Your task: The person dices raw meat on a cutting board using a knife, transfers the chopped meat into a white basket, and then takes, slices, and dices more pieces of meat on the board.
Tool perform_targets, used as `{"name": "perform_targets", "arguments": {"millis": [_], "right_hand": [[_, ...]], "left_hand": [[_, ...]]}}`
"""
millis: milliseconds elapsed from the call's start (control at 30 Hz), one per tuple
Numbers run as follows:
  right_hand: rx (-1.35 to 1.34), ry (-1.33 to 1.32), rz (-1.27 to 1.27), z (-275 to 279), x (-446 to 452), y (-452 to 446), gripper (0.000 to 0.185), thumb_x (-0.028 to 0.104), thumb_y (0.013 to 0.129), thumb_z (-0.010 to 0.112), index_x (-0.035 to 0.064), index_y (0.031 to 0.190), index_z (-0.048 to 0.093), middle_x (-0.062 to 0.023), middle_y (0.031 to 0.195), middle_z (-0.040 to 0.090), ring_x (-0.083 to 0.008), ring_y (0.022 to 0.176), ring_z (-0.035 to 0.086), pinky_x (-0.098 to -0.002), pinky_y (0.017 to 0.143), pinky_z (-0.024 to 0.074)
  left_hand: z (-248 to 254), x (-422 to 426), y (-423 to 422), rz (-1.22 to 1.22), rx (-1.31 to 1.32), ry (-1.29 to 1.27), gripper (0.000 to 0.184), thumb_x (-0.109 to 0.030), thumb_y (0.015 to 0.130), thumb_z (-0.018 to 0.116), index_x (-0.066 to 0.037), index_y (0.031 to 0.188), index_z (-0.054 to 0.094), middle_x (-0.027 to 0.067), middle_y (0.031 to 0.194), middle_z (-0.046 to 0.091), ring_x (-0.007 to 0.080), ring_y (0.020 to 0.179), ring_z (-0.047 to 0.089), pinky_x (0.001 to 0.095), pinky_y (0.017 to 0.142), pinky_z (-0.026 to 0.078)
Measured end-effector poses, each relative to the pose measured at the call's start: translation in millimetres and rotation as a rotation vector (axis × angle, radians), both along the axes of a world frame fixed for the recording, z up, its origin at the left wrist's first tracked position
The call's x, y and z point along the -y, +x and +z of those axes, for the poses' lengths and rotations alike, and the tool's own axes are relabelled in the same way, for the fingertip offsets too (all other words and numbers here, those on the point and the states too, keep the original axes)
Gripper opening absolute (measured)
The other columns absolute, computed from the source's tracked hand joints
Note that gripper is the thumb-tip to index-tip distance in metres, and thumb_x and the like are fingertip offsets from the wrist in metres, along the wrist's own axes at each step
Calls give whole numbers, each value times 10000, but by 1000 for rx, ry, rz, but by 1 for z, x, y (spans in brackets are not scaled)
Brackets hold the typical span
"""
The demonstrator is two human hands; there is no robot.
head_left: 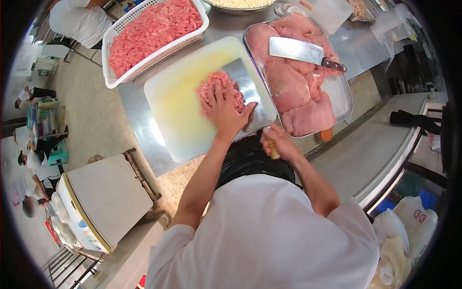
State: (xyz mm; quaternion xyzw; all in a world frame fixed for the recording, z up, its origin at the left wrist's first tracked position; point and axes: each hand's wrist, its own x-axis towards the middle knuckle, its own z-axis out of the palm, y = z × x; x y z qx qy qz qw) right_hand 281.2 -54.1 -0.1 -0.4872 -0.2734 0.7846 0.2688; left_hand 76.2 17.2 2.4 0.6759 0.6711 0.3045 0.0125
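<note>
My left hand (225, 111) lies with fingers spread on a small heap of chopped pink meat (217, 81). The heap rests partly on the broad blade of a cleaver (248, 86), which lies flat over the cutting board (178, 108). My right hand (281, 142) is closed round the cleaver's wooden handle at the board's near right corner. Beside the board, a metal tray (342, 98) carries several large pieces of raw meat (287, 83). A second cleaver (296, 50) lies across that meat, its dark handle pointing right.
A white perforated basket (109, 72) full of chopped meat stands at the back left. Behind the board is a bowl of pale chopped food (240, 4). The steel table (144, 130) ends close to my body. Other people (79, 21) are off to the left.
</note>
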Motion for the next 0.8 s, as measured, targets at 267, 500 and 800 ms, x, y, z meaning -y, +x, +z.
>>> {"name": "perform_targets", "arguments": {"millis": [267, 500, 800], "right_hand": [[-78, 169, 145, 27, -9, -44, 218, 280, 1093, 563, 74, 1066, 500, -36, 740, 566, -122, 550, 540, -275, 505, 458], [-99, 131, 90, 66, 4, -32, 191, 270, 1100, 545, 82, 1112, 514, -48, 738, 565, -137, 555, 547, -271, 516, 461], [-285, 156, 17, 89, -15, -68, 188, 278, 1115, 521, 92, 1142, 525, -54, 742, 561, -140, 568, 555, -264, 522, 473]], "left_hand": [[-5, -10, -6, 124, 262, 153, 613, -299, 879, 751, -93, 1438, 609, 197, 1561, 475, 468, 1432, 391, 613, 1206, 271], [47, -2, 7, 54, 333, 140, 603, -218, 877, 757, -67, 1441, 604, 195, 1559, 485, 442, 1385, 439, 573, 1182, 312], [95, -28, -23, 47, 188, 185, 612, -256, 863, 769, -89, 1433, 621, 175, 1547, 497, 415, 1351, 454, 544, 1148, 339]]}}
